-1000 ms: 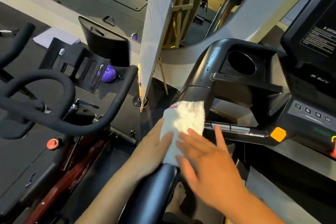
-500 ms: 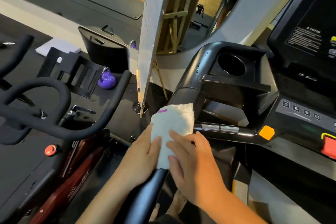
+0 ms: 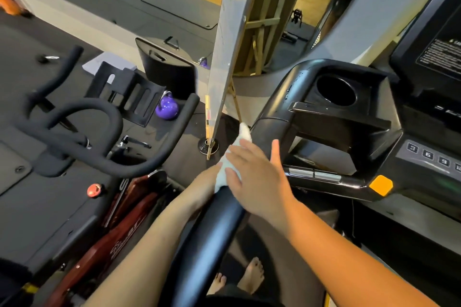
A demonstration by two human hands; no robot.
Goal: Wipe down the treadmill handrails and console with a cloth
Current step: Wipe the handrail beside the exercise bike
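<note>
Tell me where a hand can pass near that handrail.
Free: the opening under the cup holder, above the silver sensor bar; also the floor right of the handrail. Crowded: the handrail's left side, where the bike handlebar and easel leg stand near the cloth.

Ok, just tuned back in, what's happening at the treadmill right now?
A person is wiping the treadmill's left handrail with a white cloth. Both hands are on the cloth where the rail meets the console: the right hand lies flat over the top with its fingers spread, and the left hand is at the cloth's outer side, mostly hidden behind it. The cup holder and the keypad lie beyond the cloth, with neither hand on them. An exercise bike stands to the left.
</note>
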